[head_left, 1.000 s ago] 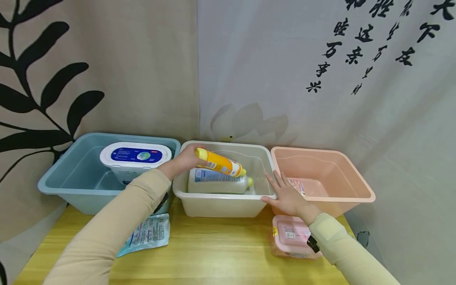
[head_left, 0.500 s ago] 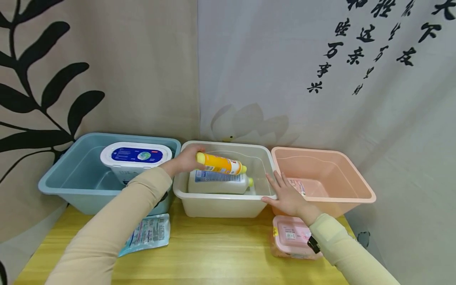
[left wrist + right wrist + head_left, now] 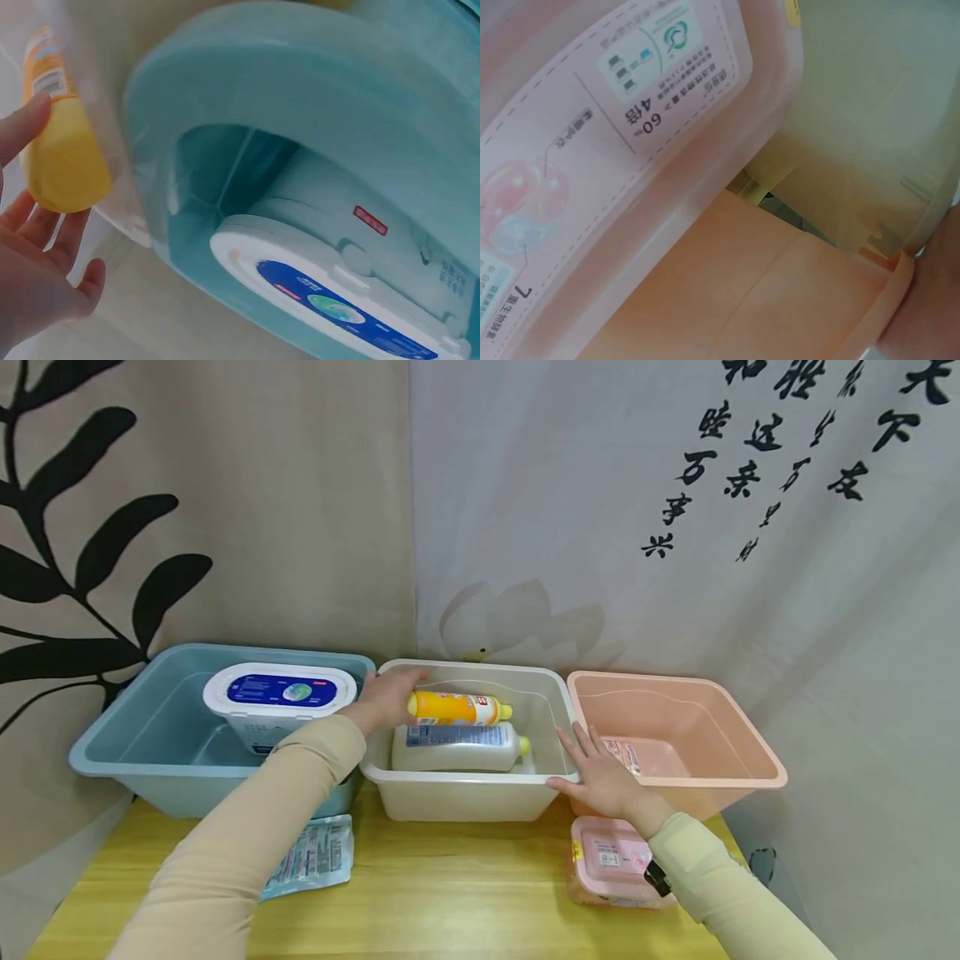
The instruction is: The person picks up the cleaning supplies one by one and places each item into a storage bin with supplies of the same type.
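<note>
My left hand (image 3: 390, 697) holds an orange bottle with a yellow cap and yellow base (image 3: 459, 708) by its base end. In the left wrist view the thumb lies on one side of this bottle (image 3: 64, 142), with fingertips at the other. The bottle lies level inside the white bin (image 3: 465, 797), just behind a large white bottle with a yellow-green cap (image 3: 453, 749); whether the two touch is hard to tell. My right hand (image 3: 603, 777), fingers spread, rests at the white bin's right front corner, beside the pink bin (image 3: 675, 779). In the right wrist view, part of that hand (image 3: 926, 300) shows at the edge.
A blue bin (image 3: 150, 764) on the left holds a white lidded tub (image 3: 281, 693). In front of it lies a pale blue pouch (image 3: 318, 856). A pink lidded box (image 3: 611, 864) stands on the wooden table (image 3: 450, 893) below my right hand. A printed packet (image 3: 622, 753) lies inside the pink bin.
The orange bottle has gone from tilted, cap end lower, to level, and its base end has come down with my left hand. My right hand stays at the bin corner.
</note>
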`<state>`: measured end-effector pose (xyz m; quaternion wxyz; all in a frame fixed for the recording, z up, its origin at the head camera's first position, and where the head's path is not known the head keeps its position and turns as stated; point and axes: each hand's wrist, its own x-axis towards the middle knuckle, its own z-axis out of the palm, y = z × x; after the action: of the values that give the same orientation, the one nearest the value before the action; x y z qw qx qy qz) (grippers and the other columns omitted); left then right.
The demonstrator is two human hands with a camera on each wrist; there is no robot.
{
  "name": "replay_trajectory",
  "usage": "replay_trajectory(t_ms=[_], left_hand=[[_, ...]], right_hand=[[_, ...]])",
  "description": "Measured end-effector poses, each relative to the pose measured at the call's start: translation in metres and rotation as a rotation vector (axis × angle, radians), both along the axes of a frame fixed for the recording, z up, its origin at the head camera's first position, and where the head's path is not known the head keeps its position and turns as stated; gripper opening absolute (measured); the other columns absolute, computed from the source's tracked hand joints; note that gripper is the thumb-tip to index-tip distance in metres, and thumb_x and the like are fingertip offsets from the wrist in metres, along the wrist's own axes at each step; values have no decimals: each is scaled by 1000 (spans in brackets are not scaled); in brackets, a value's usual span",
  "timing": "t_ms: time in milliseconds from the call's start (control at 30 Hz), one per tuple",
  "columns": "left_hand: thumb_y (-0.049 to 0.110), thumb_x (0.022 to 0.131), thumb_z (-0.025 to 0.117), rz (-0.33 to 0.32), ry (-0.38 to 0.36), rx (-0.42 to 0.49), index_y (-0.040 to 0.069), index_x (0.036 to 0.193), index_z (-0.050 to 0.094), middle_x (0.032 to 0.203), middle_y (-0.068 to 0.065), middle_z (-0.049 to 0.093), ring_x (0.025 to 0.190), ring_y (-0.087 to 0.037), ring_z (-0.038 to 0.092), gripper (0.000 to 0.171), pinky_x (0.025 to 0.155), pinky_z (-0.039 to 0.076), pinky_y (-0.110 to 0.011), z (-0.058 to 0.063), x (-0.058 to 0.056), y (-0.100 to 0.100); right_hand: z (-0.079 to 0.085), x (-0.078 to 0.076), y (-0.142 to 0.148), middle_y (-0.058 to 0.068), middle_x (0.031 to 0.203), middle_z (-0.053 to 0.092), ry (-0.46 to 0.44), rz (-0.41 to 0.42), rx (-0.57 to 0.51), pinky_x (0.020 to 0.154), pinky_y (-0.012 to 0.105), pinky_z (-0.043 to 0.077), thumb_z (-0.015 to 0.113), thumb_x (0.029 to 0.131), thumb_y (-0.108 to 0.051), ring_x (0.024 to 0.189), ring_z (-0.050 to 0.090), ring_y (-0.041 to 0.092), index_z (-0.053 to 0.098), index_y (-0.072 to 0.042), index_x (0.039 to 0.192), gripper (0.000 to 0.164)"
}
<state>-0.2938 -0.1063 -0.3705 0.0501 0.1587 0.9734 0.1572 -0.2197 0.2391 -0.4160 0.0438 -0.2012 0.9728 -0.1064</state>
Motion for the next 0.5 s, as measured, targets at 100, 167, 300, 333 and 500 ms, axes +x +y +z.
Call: replay_trajectory(t_ms=[100, 167, 300, 333, 500], left_hand=[[17, 74, 77, -14, -1, -28, 8, 138, 41, 132, -16, 56, 116, -35, 53, 75, 101, 25, -56, -3, 0, -3], [16, 74, 77, -23, 10, -47, 6, 138, 41, 130, -17, 57, 115, -36, 54, 74, 100, 26, -55, -4, 0, -5], [15, 74, 77, -33, 31, -70, 5, 137, 42, 126, -18, 59, 113, -36, 56, 72, 100, 27, -55, -7, -1, -7], [14, 75, 76, -30, 29, -71, 5, 137, 42, 125, -18, 60, 112, -36, 56, 72, 100, 26, -55, -8, -1, -7], [13, 76, 75, -23, 17, -112, 7, 138, 41, 125, -18, 60, 115, -38, 54, 71, 105, 18, -65, -10, -3, -5]], right_hand=[[1, 1, -1, 23, 155, 9, 1, 2, 5, 107, 63, 24, 52, 89, -54, 141, 6, 46, 16, -10, 151, 84], [1, 1, -1, 23, 155, 9, 1, 3, 9, 107, 63, 24, 52, 89, -54, 141, 6, 46, 16, -11, 151, 84], [0, 1, 0, 23, 156, 8, -2, 4, 12, 107, 63, 24, 51, 89, -55, 141, 6, 46, 15, -11, 151, 84], [0, 0, 0, 23, 156, 8, -2, 4, 11, 108, 63, 24, 51, 89, -55, 142, 5, 46, 15, -11, 151, 84], [-1, -1, 0, 23, 156, 8, 1, 4, 9, 108, 62, 23, 52, 89, -54, 141, 6, 46, 15, -11, 151, 84]])
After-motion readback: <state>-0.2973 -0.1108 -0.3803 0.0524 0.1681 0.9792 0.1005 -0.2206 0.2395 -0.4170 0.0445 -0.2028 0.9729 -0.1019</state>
